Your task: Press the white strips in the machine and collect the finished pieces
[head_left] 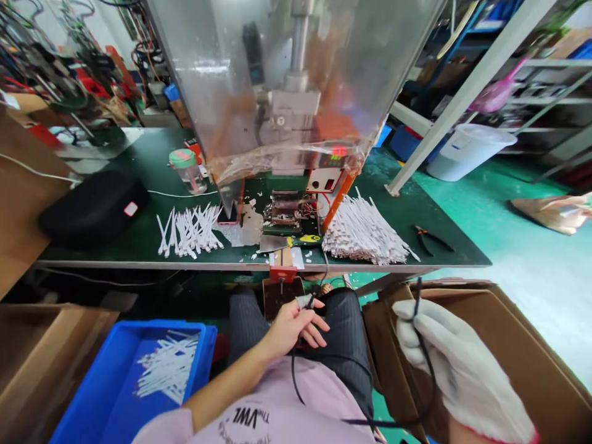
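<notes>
My bare left hand (296, 327) is over my lap, thumb and forefinger pinched on a thin black cable (296, 379). A grey wrap (304, 301) covers its forefinger. Out to the right, my right hand (456, 364) wears a white knit glove with a red cuff. Between its thumb and fingers is a black cable (393, 424), whose short end sticks up above the glove. The cable curves down from the glove and runs left across my shirt. Whether both hands hold one and the same cable, I cannot tell.
Ahead on the green table (444, 246) stands a shielded press (296, 105). White strips lie in a left pile (192, 231) and a right pile (363, 231), near pliers (432, 237) and a yellow-black screwdriver (305, 240). A blue bin (111, 364) and a cardboard box (522, 345) flank me.
</notes>
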